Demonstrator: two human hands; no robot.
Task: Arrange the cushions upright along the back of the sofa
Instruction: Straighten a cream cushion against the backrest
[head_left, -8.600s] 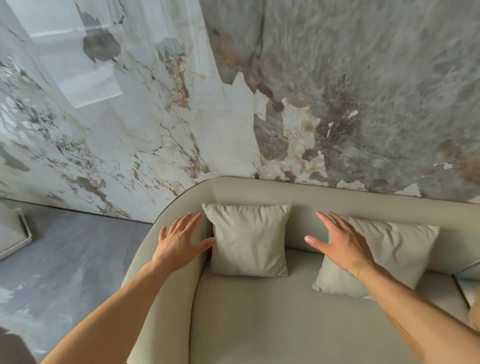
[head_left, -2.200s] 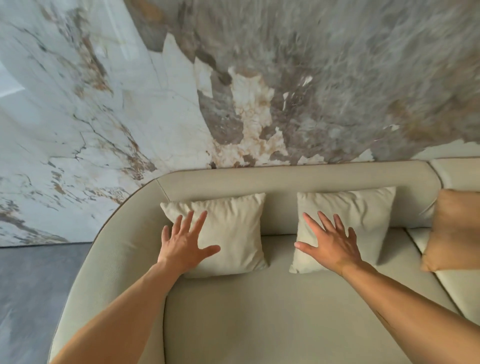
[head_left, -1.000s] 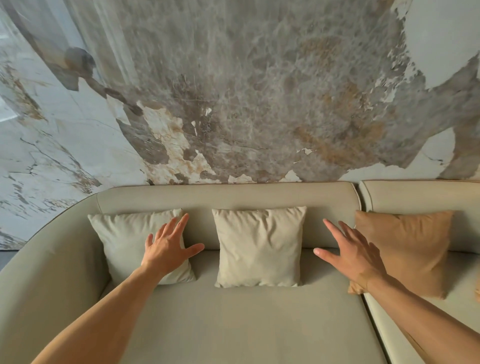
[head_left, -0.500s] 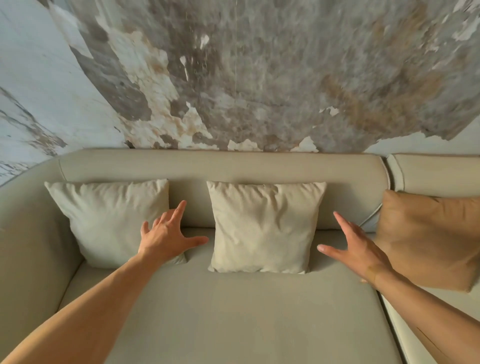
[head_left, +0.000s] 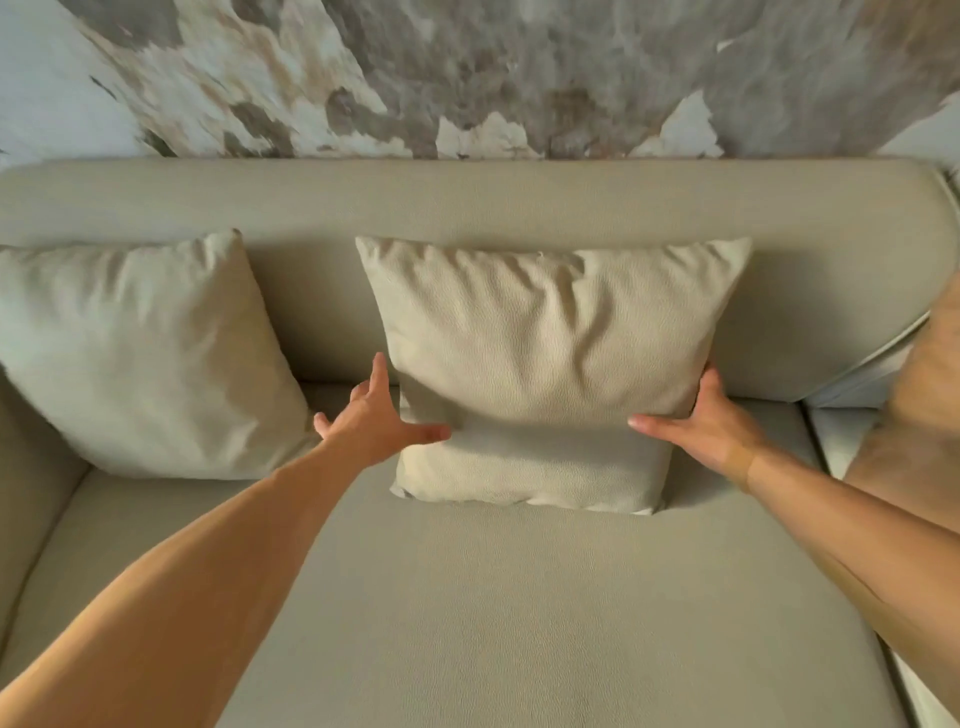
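Both grips spread on middle cushion, right fingers hidden behind it.

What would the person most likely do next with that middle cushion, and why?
Probably close both hands on it and nudge it straight against the backrest. The left hand and right hand flank the middle cushion, thumbs on its front, and its lower part bulges forward on the seat.

Soft even daylight, no glare. Marble wall motion-blurred; wide-angle bends sofa back; faint shadows under centre cushion.
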